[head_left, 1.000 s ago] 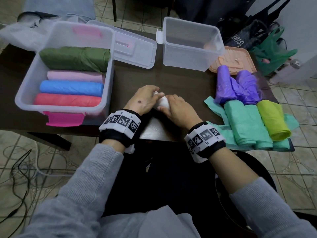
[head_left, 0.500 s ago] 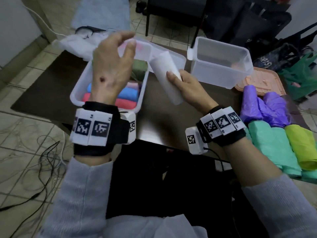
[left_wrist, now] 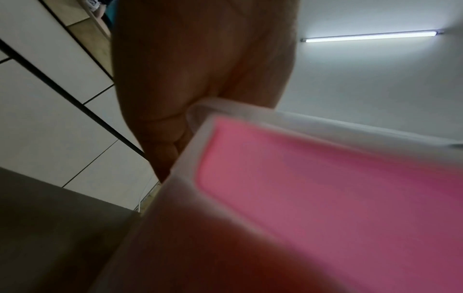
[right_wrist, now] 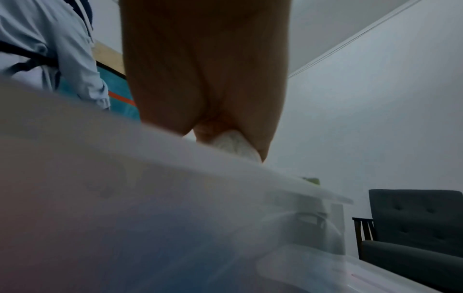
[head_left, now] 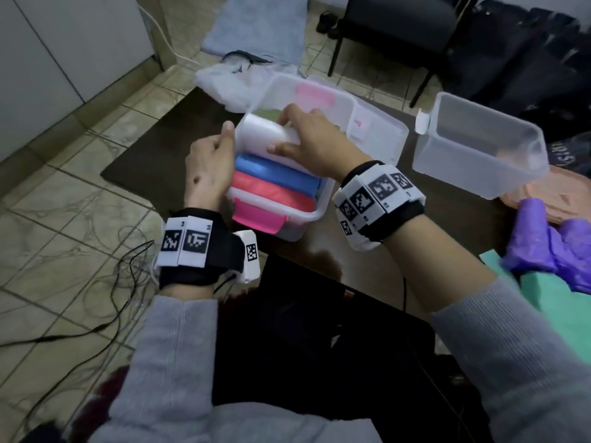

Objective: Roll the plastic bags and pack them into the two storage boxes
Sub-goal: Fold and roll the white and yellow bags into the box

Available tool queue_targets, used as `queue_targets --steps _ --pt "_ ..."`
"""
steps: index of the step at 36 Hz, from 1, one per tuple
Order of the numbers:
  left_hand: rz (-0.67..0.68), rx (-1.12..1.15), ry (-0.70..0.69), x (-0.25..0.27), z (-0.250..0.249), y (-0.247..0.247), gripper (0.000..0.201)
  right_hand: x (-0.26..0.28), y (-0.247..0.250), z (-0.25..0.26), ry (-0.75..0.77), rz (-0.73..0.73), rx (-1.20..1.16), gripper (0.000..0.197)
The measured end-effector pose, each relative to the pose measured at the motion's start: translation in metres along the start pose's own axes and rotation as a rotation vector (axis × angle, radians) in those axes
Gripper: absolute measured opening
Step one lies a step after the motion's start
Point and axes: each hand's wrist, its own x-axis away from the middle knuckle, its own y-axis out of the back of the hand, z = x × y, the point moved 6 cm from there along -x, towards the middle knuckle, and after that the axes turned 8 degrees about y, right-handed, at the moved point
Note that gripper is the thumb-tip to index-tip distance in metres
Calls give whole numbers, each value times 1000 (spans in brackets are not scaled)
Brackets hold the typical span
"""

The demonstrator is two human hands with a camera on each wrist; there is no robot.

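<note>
While both hands hold it over the left box (head_left: 307,215), the white roll (head_left: 265,137) lies crosswise above the packed rolls, its near side just over the blue roll (head_left: 271,169). The right hand (head_left: 315,145) lies on top of the white roll's right end with its fingers (head_left: 289,115) curled over the far side and the thumb pressed against the near side, so it grips the roll. The left hand (head_left: 208,169) is at the roll's left end, outside the box's left wall, thumb (head_left: 227,131) touching the end of the roll; its other fingers are hidden, so I cannot tell how they lie. Inside the box a red roll (head_left: 271,195) lies nearest the person, the blue roll behind it, and a bit of green roll (head_left: 270,115) shows past the white one. A pink latch (head_left: 256,220) hangs on the box's near wall, and its lid (head_left: 367,129) lies open behind to the right. To the right, apart, the second box (head_left: 479,174) stands on the dark worktop (head_left: 377,251). Purple bags (head_left: 543,244) and a teal bag (head_left: 550,298) lie loose at the right edge. From the left wrist, the palm (left_wrist: 200,69) is against the box's corner (left_wrist: 190,150); from the right wrist, the white roll's end (right_wrist: 235,144) shows between the fingers.
</note>
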Motion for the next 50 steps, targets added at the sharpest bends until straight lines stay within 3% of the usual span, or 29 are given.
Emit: queue_targets --steps 7,15,29,33,37,41,44,47,50 --pt "-72 -1 -6 0 1 -2 42 0 -8 5 47 -69 322 48" --pt "-129 7 14 2 1 0 38 1 -28 -2 62 127 210 51" --pt "-156 -79 -30 3 -2 -1 35 -1 -31 -4 45 106 196 52" --pt "-198 -159 -113 11 -11 -3 45 9 -17 -2 66 -80 -31 55" --pt "-246 -148 -353 40 -45 -14 40 37 5 -19 28 -403 -169 54" --pt "-120 -97 -563 80 -83 -51 35 81 26 -60 -90 -589 -157 44" --pt "31 -92 -690 110 -102 -92 35 121 39 -96 -231 -652 -50 39" --pt "206 -163 -723 134 -103 -142 37 171 53 -130 -431 -656 87 39" --pt "373 -290 -703 149 -89 -194 41 227 66 -165 -745 -629 222 43"
